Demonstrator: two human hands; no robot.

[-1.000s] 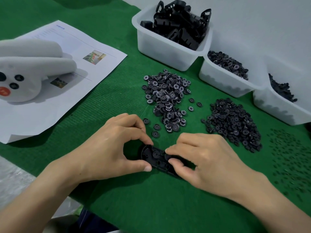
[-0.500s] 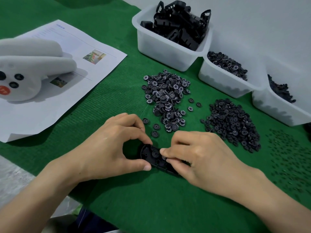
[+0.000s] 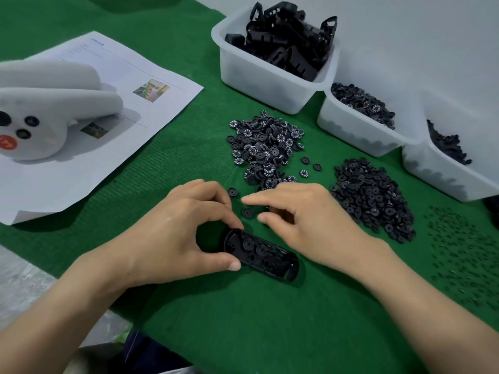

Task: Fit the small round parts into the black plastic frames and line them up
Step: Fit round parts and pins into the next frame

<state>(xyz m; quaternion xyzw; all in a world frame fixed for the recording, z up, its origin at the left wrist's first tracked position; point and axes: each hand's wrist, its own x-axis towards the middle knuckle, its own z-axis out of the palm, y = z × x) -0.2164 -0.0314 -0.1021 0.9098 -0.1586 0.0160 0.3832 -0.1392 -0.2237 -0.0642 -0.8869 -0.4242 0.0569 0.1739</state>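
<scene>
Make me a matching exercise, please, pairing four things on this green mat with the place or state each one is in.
Column one:
1. black frame
2. paper sheet
3. leftmost bin
4. right hand

Column two:
A. lies under the grey device
B. holds a heap of spare frames
C. pinched at one end by the left hand
D. fingers stretched out over loose round parts

Pairs: 1-C, 2-A, 3-B, 4-D.
</scene>
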